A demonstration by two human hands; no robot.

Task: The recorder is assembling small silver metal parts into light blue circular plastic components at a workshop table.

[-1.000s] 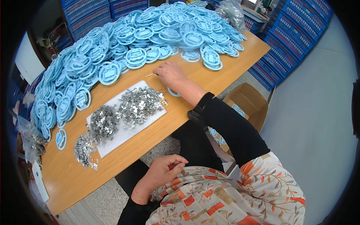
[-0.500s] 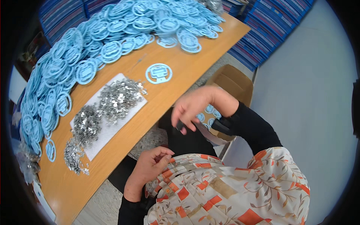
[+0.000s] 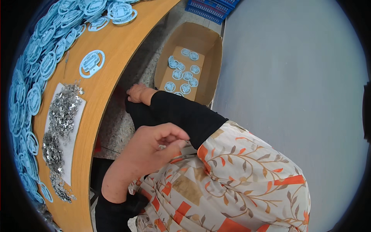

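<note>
My left hand (image 3: pixel 148 149) is raised in front of my lap, fingers curled, with the thumb tip close to the index fingertip; anything as small as a clip between them cannot be made out. Down beside the table edge, my right hand (image 3: pixel 140 94) reaches low, touching or lying just over something black; its fingertips are mostly hidden. A single light-blue round plastic piece (image 3: pixel 92 64) lies apart on the wooden table (image 3: pixel 127 36). Nearer to me, heaps of small shiny metal pieces (image 3: pixel 62 116) rest on a white pad (image 3: pixel 77 125).
A large pile of light-blue round pieces (image 3: pixel 48 63) covers the table's far left side. On the floor, an open cardboard box (image 3: pixel 208 71) holds several such pieces. Blue crates (image 3: pixel 210 9) stand behind it, and a pale wall (image 3: pixel 286 77) rises on the right.
The view has swung to the right and down. My right hand has moved from above my lap to low beside the table edge. My left hand has lifted, still curled.
</note>
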